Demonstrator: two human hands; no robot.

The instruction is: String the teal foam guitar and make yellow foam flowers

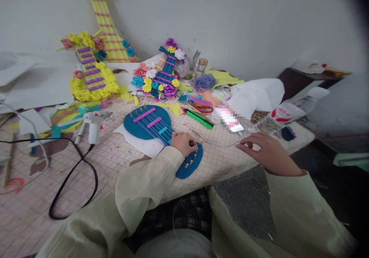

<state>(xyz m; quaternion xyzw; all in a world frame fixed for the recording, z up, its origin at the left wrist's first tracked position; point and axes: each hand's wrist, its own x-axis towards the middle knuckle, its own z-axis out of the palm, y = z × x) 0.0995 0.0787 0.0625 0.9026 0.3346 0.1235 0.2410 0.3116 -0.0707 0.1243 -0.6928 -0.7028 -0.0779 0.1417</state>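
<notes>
A blue craft instrument lies on the table, with purple and light-blue strips across it and thin strings running lengthwise over small pegs. My left hand is closed over its narrow part near the front end, fingers curled; what they pinch is hidden. To the right, my right hand is raised above the table edge, thumb and fingertips pinched on a thin clear string. That string stretches across toward my left hand. White paper sits partly under the instrument.
A glue gun with a black cable is at left. Beyond my hands lie a green cutter, red scissors, a phone and purple yarn. A plastic bottle stands tilted-looking at right. Flowered instruments line the wall.
</notes>
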